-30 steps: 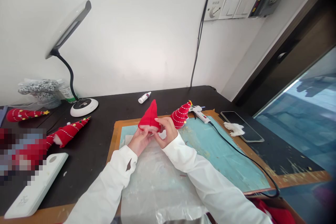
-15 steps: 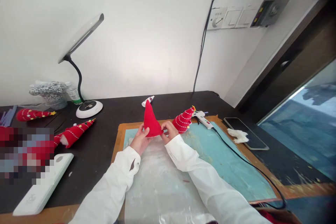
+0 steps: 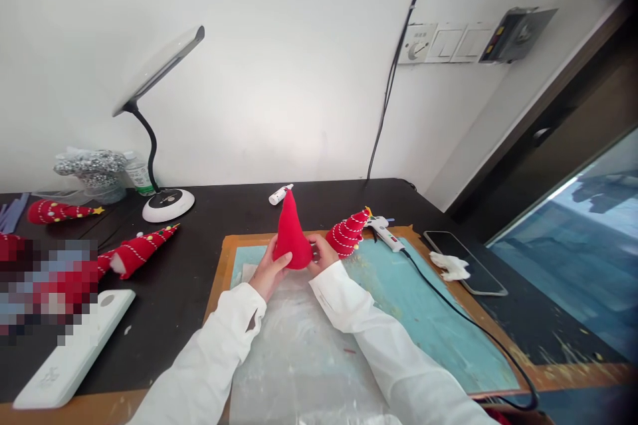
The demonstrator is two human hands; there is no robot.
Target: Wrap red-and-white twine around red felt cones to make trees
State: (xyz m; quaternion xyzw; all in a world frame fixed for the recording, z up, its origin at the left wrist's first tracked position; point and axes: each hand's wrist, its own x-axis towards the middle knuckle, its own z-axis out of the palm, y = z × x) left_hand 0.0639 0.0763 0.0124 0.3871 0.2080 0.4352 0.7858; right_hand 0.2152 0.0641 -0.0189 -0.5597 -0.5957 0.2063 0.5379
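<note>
A plain red felt cone (image 3: 292,234) stands upright between my hands, its tip pointing up and its base hidden against my fingers. My left hand (image 3: 269,269) cups its lower left side, and my right hand (image 3: 321,254) grips its lower right edge. Just right of my right hand stands a red cone tree (image 3: 346,234) wound with white dotted trim. Beyond it lies a white hot glue gun (image 3: 383,234) with a black cord.
My white sleeves rest over a plastic sheet (image 3: 294,345) on a turquoise mat with an orange border (image 3: 379,299). On the dark table are two more trimmed red cones (image 3: 139,251), a desk lamp (image 3: 164,204), a small white bottle (image 3: 280,194), a phone (image 3: 463,262) and tissue (image 3: 451,267).
The red cone has gone from leaning and flattened to upright and fuller. My hands have shifted lower around its base. The view has moved slightly.
</note>
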